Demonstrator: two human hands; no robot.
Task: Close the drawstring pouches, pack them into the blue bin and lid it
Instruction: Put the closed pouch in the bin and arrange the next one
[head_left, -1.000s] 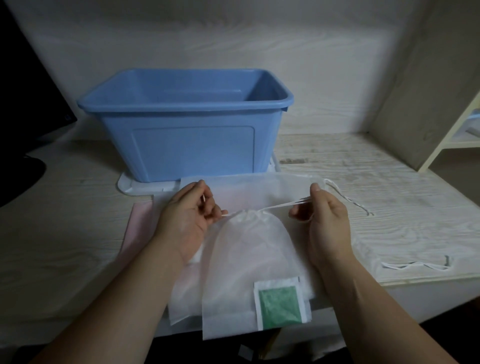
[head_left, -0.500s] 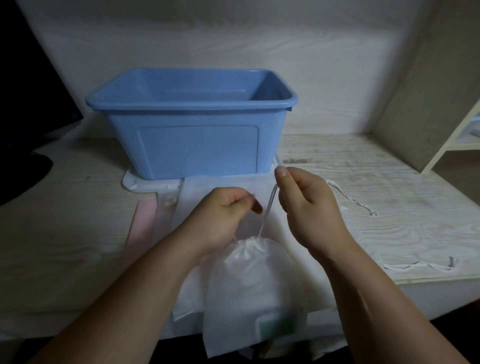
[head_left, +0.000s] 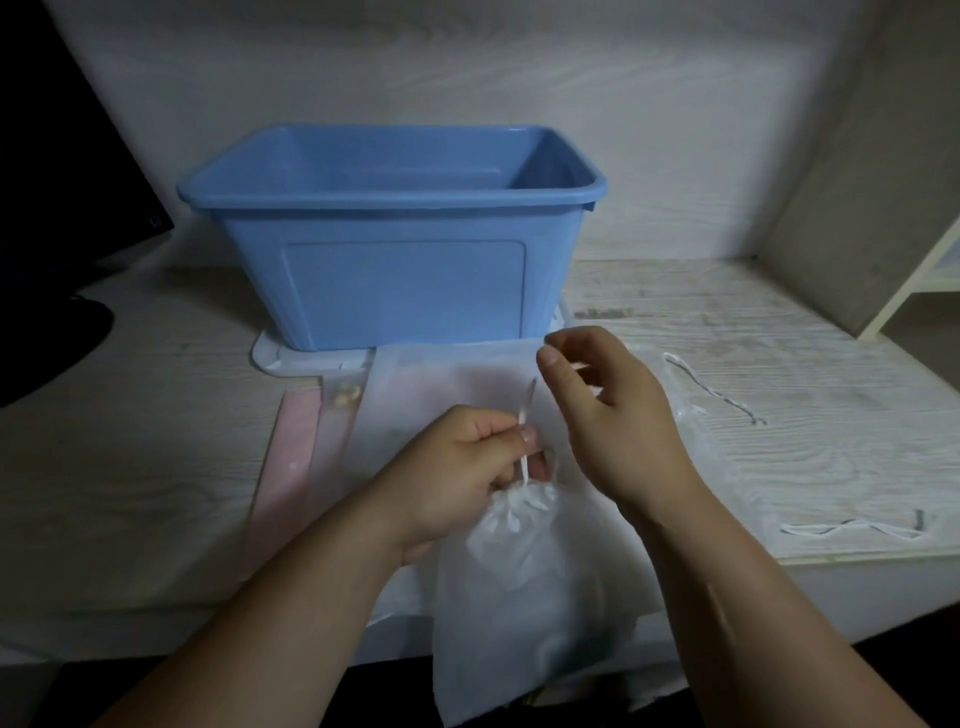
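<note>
Pouch (head_left: 524, 597) sits in front of the blue bin (head_left: 405, 291), neck cinched and pointing at the bin, long axis running from the bin out over the edge of the table (head_left: 156, 467). Left hand (head_left: 457, 467) pinches the drawstring (head_left: 525, 415) just above that neck, thumb and forefinger clamped on it. Right hand (head_left: 613, 415) hovers nearer the bin, fingers apart and loosely curled, gripping nothing. Flat pouches (head_left: 447, 384) lie beneath, towards the bin.

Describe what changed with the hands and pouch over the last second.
The pouch was cinched shut. The left hand moved in to pinch the cord above its neck; the right hand let the cord go and opened. The blue bin stayed put on its lid.
</note>
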